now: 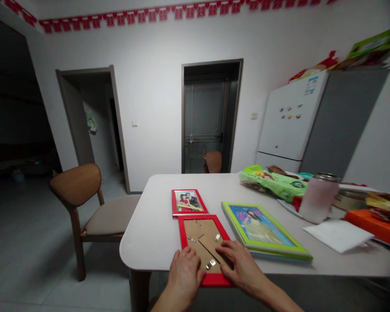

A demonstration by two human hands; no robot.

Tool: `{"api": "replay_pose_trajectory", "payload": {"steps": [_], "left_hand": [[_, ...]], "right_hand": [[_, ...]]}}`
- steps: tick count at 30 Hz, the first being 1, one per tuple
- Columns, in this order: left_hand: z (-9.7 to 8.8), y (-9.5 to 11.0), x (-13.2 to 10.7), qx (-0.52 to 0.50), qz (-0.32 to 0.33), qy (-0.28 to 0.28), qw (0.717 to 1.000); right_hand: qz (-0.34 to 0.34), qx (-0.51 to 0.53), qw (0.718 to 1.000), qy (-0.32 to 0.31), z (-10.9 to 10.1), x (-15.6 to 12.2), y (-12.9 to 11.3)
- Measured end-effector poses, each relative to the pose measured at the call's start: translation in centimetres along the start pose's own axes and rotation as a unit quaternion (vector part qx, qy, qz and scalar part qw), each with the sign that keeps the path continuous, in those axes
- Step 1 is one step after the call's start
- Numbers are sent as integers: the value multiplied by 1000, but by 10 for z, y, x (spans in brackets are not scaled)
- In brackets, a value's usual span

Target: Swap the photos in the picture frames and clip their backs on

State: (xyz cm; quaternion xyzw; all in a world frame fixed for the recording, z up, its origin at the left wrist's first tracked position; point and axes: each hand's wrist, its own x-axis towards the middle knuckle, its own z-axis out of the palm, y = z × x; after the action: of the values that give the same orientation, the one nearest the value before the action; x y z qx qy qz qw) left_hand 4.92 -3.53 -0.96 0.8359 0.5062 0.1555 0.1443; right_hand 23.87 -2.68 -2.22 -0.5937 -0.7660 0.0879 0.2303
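White-walled room, two doorways, fridge [286, 117] at right, wooden chair [75, 186] left of a pale table [152, 251]. On my head feed, a red frame [203, 247] lies back side up at the near edge, its lower end jutting past the tabletop. Metal clips [210, 264] show on its brown backing. Left hand [184, 268]: fingers bent, on the frame's lower left. Right hand [242, 264]: fingers spread over the lower right. The hands are apart from each other; from here I cannot tell whether either grips or merely rests. Second red frame [189, 203], picture up, just beyond. Green frame [263, 227] to the right, picture up also.
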Motion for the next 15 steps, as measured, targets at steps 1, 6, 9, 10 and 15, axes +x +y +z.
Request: {"api": "replay_pose_trajectory", "payload": {"steps": [1,6,9,10,15], "left_hand": [[1,-1,-1,-4,1,5,1000],[6,-6,-10,-58,44,16,997],[10,-10,-10,-60,52,13,997],[10,-10,-10,-57,47,16,997],[7,-8,-8,-43,28,14,999]], "right_hand": [[-3,-1,1000,-3,0,0,1],[-14,-23,999,17,0,10,4],[-6,-89,995,38,4,22,1],[-2,-113,993,41,5,25,0],[6,-171,984,42,10,31,-4]]}}
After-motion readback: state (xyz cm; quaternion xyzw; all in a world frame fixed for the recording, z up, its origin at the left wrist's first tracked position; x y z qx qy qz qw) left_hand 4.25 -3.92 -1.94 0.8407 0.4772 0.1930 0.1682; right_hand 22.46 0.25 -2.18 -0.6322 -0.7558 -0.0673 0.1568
